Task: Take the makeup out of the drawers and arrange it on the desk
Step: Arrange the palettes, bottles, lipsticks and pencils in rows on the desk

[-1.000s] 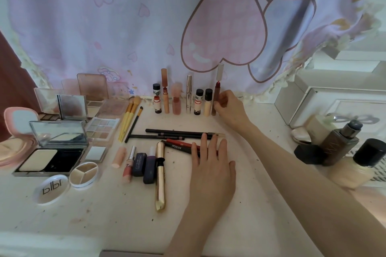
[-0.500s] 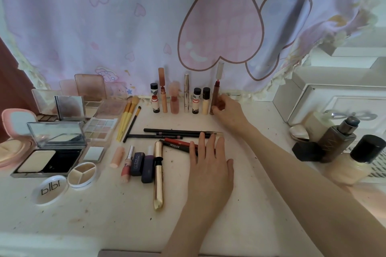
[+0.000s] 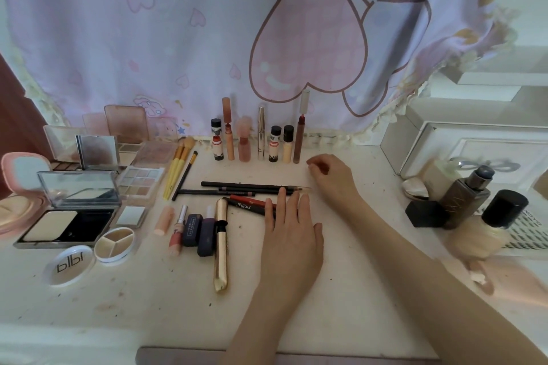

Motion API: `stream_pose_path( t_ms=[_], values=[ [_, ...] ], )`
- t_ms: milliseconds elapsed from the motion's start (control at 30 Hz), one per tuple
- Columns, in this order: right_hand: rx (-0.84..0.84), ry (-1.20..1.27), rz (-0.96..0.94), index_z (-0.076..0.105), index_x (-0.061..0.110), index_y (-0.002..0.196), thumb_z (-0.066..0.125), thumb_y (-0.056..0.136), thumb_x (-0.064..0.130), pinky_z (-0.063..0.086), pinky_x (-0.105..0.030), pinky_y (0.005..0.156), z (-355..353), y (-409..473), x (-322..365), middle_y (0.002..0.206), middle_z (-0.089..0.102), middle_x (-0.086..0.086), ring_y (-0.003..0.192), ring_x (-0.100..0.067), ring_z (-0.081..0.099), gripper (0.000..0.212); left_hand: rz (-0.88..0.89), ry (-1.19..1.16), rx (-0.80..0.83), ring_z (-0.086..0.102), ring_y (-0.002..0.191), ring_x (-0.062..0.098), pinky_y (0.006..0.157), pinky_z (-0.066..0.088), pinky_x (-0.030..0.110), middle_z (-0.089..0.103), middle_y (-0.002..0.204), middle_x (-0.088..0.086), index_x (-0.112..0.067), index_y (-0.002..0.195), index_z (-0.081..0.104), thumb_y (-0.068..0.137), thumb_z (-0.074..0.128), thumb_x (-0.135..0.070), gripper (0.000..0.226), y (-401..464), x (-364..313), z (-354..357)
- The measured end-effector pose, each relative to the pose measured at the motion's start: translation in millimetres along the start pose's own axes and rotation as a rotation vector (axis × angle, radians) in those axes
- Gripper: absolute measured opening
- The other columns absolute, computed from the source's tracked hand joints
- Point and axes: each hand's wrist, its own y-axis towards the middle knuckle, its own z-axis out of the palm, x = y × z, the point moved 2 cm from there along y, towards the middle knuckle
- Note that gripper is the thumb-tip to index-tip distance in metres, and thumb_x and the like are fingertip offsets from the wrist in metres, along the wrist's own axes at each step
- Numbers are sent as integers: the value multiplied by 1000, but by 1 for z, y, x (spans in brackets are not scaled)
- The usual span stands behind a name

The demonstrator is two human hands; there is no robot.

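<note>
the right hand [image 3: 329,175] hovers just right of the tall dark-red lip tube [image 3: 299,139], fingers loosely curled and holding nothing; a second ago it was pinching that tube's lower end, so it has let go and drawn back a little. the left hand [image 3: 292,234] lies flat with straight fingers, its tips resting on the ends of the pencils [image 3: 249,188] lying on the desk [image 3: 370,290], same as before. the tube stands upright at the right end of the back row, by the curtain [image 3: 178,38]. it looks light, stiff and smooth, and narrow enough to tip easily, so i'd hold it low on the barrel, not by the pale cap.
</note>
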Motion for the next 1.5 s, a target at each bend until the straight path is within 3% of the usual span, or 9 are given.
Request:
stream_pose_path(
  t_ms=[300,533,600,733,933,1100,1267,1367,1500],
  values=[
    [197,-273,-168,70,14,102,60,89,24,28,-15,87,-5,-27,-1,114,58,-3,110,-18,45,20,-33,-46,-40,-8,143,17,111,-15,31,13,154,2,-10,146,11,99,21,-24,51,1,2,0],
    [89,23,-34,59,18,91,53,93,16,37,-8,75,-16,-31,6,93,58,7,90,-8,52,6,-10,-175,-115,-5,141,9,112,-14,27,26,150,1,-10,142,27,98,30,-15,45,4,0,-6],
    [32,85,-44,58,19,89,54,92,15,37,-4,70,-29,-38,11,86,59,11,82,-2,54,7,-17,-229,-161,-3,139,8,116,-5,31,32,147,4,-8,140,34,96,36,-8,44,4,-4,-14],
    [-62,256,-91,58,21,84,55,91,11,41,-11,67,-65,-56,34,81,62,9,69,-1,59,12,124,-171,-370,29,135,34,107,31,53,48,133,18,0,126,50,83,56,6,44,10,-20,-40],
    [-103,566,-241,60,13,81,55,90,4,41,-13,53,-115,-72,92,60,62,8,51,-1,52,13,280,14,-420,51,94,26,79,28,33,65,85,2,-14,96,70,85,60,-22,17,48,-42,-106],
    [-130,585,-216,63,19,85,55,91,18,44,-16,63,-120,-73,103,71,65,10,64,-2,58,10,229,-277,-198,43,71,3,70,30,4,49,78,-14,-15,99,67,91,54,-25,18,57,-46,-125],
    [364,383,-93,55,28,98,45,95,31,52,-24,80,-82,-99,85,85,68,8,84,-8,66,11,-113,-814,-167,51,51,-3,56,43,7,58,60,-11,-19,88,61,89,55,-26,9,51,-30,-127],
    [428,501,-45,58,16,96,42,98,21,45,-18,51,-72,-110,84,54,54,8,47,-9,50,16,-186,-931,-62,53,53,8,65,50,24,62,67,-3,-21,96,61,88,59,-19,9,49,-27,-127],
    [564,710,60,63,12,95,41,99,21,20,-19,40,-77,-111,78,53,28,6,42,-7,22,24,-112,-1096,23,51,61,6,55,43,17,69,85,-1,-23,103,64,90,53,-21,17,52,-16,-132]
  ],
)
